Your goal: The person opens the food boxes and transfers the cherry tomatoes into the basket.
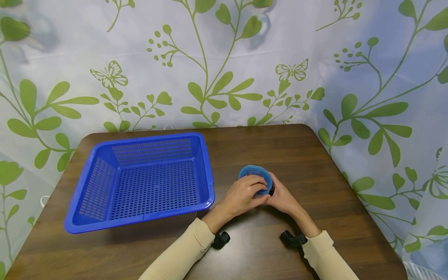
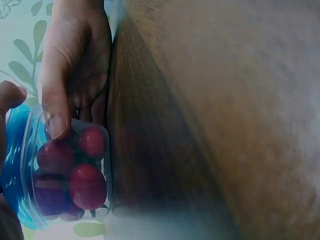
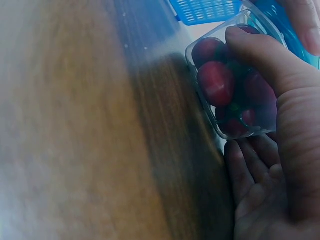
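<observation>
A small clear plastic tub (image 2: 107, 200) stands on the table, with several red, round fruits (image 2: 88, 187) showing through its wall; green bits lie among them. Its top carries a blue lid (image 1: 252, 170). My right hand (image 1: 282, 197) holds the tub from the right, thumb laid along the near wall and fingers round the far side. From the left, my left hand (image 1: 242, 195) reaches over the top, its bent fingers on the blue lid and its thumb at the near rim. Those fingers hide part of the lid.
A large blue slotted basket (image 1: 140, 223) sits to the left on the dark wooden table (image 1: 266, 144), its right end close to my left wrist. A leaf-patterned curtain (image 1: 224, 50) hangs behind the table's back edge and along its right side.
</observation>
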The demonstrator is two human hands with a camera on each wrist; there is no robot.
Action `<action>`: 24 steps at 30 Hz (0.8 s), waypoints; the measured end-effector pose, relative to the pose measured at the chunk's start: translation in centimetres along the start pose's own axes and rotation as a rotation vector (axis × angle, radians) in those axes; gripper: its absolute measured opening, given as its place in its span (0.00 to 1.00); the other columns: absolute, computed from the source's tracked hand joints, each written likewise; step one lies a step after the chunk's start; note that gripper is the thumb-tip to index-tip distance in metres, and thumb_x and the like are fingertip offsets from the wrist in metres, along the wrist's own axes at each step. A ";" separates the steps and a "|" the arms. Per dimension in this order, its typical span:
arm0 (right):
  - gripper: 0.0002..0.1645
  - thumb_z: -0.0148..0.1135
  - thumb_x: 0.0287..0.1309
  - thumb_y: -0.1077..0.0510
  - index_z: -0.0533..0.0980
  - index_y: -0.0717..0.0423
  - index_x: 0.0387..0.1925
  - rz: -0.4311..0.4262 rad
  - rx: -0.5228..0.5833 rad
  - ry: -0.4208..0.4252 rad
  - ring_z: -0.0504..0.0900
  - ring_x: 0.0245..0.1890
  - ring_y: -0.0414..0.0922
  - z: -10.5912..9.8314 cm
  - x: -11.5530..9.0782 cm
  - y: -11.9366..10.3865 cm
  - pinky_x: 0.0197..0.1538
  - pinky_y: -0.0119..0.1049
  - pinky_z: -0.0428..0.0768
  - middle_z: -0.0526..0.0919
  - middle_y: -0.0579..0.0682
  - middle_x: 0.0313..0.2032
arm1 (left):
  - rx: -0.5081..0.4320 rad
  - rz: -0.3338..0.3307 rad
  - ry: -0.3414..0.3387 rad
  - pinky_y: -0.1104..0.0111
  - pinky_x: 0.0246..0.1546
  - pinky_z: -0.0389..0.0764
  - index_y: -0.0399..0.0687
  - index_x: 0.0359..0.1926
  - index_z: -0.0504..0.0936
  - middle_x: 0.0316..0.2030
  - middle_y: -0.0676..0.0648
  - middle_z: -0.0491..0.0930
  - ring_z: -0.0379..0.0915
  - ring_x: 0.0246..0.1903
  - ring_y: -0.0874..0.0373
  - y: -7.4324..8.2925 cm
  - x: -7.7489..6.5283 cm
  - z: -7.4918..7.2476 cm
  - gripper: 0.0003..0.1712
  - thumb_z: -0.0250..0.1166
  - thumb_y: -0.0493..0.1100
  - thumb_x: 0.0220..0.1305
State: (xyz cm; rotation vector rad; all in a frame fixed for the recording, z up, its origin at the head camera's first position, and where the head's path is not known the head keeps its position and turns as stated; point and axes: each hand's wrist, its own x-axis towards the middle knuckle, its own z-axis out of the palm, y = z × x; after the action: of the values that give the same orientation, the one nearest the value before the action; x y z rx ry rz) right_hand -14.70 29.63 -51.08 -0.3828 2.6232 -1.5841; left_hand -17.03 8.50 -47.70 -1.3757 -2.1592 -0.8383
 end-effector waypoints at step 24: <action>0.53 0.76 0.57 0.58 0.56 0.55 0.77 0.010 -0.034 -0.017 0.73 0.66 0.55 0.0 -0.2 -0.2 0.66 0.37 0.74 0.71 0.58 0.69 | 0.129 0.103 0.100 0.72 0.60 0.78 0.47 0.42 0.89 0.44 0.51 0.87 0.83 0.49 0.58 0.1 0.4 -0.2 0.10 0.70 0.48 0.68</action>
State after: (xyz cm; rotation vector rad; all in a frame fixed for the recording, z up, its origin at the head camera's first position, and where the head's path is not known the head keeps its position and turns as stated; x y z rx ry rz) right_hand -14.50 29.57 -50.88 -0.3826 2.6384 -1.5285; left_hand -17.08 8.68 -47.25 -1.3390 -2.0112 -0.7012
